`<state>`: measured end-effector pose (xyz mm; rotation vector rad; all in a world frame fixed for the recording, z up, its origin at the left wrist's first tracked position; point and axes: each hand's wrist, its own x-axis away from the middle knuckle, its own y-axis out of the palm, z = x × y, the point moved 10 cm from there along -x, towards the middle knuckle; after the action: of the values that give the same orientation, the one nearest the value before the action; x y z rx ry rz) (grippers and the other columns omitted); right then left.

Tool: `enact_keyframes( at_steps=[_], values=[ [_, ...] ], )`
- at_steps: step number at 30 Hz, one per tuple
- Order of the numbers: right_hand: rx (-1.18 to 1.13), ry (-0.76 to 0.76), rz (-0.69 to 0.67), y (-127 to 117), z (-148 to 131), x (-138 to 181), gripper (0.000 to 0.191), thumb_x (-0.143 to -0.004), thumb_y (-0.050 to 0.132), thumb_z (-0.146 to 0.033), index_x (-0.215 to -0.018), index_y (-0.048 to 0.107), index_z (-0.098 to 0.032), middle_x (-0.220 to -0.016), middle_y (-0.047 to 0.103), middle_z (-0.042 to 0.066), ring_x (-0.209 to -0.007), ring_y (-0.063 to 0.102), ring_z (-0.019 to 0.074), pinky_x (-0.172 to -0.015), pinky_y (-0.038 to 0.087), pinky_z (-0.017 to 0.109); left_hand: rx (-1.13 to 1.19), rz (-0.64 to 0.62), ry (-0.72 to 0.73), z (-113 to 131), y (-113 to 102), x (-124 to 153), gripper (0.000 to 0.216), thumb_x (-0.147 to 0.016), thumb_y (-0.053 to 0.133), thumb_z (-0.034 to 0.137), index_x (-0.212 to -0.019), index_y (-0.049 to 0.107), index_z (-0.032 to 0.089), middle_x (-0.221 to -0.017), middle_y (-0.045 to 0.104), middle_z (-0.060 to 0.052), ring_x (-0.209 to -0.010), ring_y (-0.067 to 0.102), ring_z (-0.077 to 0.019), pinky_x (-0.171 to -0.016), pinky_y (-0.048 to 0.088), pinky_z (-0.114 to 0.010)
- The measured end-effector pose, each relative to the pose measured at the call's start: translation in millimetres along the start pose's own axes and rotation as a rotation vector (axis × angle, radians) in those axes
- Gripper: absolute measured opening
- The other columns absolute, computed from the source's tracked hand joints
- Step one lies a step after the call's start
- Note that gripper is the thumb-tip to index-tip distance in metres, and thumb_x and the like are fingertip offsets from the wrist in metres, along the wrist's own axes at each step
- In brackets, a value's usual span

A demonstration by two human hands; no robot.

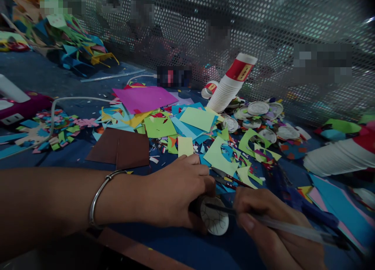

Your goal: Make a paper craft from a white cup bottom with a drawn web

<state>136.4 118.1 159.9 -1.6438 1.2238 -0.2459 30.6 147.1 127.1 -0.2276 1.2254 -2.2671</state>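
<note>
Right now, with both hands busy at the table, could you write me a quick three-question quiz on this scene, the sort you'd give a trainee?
1. Fill the gap: the right grip holds a ___ over the white disc.
2. True or false: the silver bracelet is on the right arm.
3. Which colour is the dark paper just beyond the bracelet?
A) white
B) brown
C) orange

Key:
1. Pen.
2. False; it is on the left arm.
3. B.
</note>
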Motion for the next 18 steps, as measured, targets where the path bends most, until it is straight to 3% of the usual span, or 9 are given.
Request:
enact_keyframes(
  at_steps=[9, 18],
  values=[
    [0.003, 0.067, 0.076, -6.9, 5.6, -4.2, 0.013, -0.089, 0.054, -0.021, -0.079, 0.056, -0.027, -0.067, 0.061, -0.006, -0.051, 0.055, 0.0138, -0.049, 0.041, 0.027, -0.018, 0.001, 0.011, 1.0, 0.5, 0.2, 0.037, -0.076, 0.082, 0.046, -0.1, 0.068, 0.02, -0.099, 0.066, -0.006, -0.097, 0.055, -0.0263, -0.085, 0.04, -0.037],
    [0.099, 0.095, 0.122, -12.0, 2.4, 3.3, 0.009, -0.091, 0.054, -0.025, -0.085, 0.057, -0.031, -0.068, 0.062, -0.006, -0.054, 0.058, 0.0151, -0.058, 0.046, 0.029, -0.016, 0.001, 0.017, 1.8, 0.3, 0.7, 0.037, -0.075, 0.083, 0.043, -0.099, 0.068, 0.019, -0.099, 0.066, -0.006, -0.097, 0.054, -0.0261, -0.083, 0.04, -0.038]
  ],
)
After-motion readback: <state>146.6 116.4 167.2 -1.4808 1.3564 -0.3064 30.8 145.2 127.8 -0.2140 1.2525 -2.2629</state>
